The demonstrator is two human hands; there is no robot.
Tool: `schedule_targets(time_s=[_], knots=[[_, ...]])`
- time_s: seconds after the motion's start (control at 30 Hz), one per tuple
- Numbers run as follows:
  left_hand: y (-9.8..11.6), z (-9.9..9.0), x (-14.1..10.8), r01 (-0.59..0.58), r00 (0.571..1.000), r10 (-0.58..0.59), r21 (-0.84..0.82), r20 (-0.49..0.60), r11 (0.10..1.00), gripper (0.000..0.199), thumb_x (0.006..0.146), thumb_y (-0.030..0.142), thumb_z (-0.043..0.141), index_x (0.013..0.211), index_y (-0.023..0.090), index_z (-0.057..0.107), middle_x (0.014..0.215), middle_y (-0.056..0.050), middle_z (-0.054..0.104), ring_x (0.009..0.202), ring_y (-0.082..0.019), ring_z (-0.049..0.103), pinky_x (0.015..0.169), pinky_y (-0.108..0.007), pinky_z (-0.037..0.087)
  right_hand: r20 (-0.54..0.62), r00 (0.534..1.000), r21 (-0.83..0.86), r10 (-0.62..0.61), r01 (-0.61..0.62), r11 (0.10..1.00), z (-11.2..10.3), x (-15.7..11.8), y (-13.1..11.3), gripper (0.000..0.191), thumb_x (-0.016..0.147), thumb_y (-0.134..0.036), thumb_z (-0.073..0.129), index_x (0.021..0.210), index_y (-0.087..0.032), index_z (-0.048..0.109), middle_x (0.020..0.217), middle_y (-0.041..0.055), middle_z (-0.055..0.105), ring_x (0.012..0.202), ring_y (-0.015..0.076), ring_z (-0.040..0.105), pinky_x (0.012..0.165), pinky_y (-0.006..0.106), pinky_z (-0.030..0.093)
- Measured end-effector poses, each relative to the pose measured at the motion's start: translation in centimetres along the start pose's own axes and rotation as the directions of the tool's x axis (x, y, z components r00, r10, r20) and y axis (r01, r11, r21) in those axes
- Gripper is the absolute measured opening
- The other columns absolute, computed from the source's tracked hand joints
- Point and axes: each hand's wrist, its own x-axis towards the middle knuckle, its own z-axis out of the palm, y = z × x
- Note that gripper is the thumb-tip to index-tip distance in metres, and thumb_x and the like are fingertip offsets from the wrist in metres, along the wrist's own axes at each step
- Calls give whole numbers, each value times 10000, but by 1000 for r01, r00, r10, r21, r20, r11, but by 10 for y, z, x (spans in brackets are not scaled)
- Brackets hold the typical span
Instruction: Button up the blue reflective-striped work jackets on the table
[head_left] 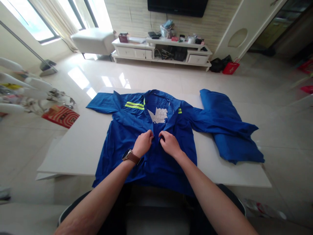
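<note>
A blue work jacket (127, 130) with yellow-green reflective strips lies spread on a white table, its collar away from me and its sleeves out to both sides. My left hand (143, 143), with a watch on the wrist, is closed on one front edge of the jacket. Opposite it, my right hand (169, 142) pinches the other front edge. A narrow gap parts the two edges between my hands. Inside the open neck a whitish patch (160, 115) shows. The jacket's lower hem hangs over the near table edge.
Folded blue cloth (234, 147) lies at the right of the white table (70, 150), partly under the jacket sleeve. A red patterned bag (61, 116) is beyond the left edge. Farther off stand a low TV cabinet (134, 53) and a white bench (94, 40).
</note>
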Motion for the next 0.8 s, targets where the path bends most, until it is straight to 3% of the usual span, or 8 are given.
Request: schedule_targets(time_s=[0.13,0.3,0.53,0.67,0.8], knots=[[6,-3,-5,-67,998,61,-201,-34,977,91,951,225,509,894,243,577,794,-11,700,665,-175,681,657,-269,462,-27,997,91,-78,80,993,-3,-7,-8,224,901,-152,447,1005,-228,630,1041,43,691,972,188,636,887,274,468],[12,-4,-10,-124,992,127,-406,-18,906,99,936,242,508,935,224,605,835,1,690,629,-143,660,652,-259,498,-85,995,106,-45,54,993,-7,-12,-14,223,916,-191,450,1029,-238,636,1046,40,693,974,199,637,892,288,471],[15,-6,-5,-128,990,141,-474,-10,871,90,928,247,518,917,214,601,828,8,657,622,-130,642,650,-256,503,-129,991,129,17,0,992,-6,-6,-11,212,911,-226,469,1058,-247,619,1050,40,704,940,202,660,873,299,484],[16,-4,-2,-129,990,137,-499,-20,857,79,924,248,525,921,210,594,842,5,658,633,-130,641,639,-251,502,-188,977,223,102,-59,973,-2,-3,-8,292,878,-258,516,1169,-247,534,918,16,693,839,206,677,805,307,508],[17,-3,-2,-116,993,111,-530,-42,840,80,926,263,541,931,208,598,829,11,646,629,-132,653,627,-251,509,-257,951,327,174,-84,941,2,0,-8,255,843,-290,558,1087,-244,498,867,10,675,810,214,681,778,314,523]])
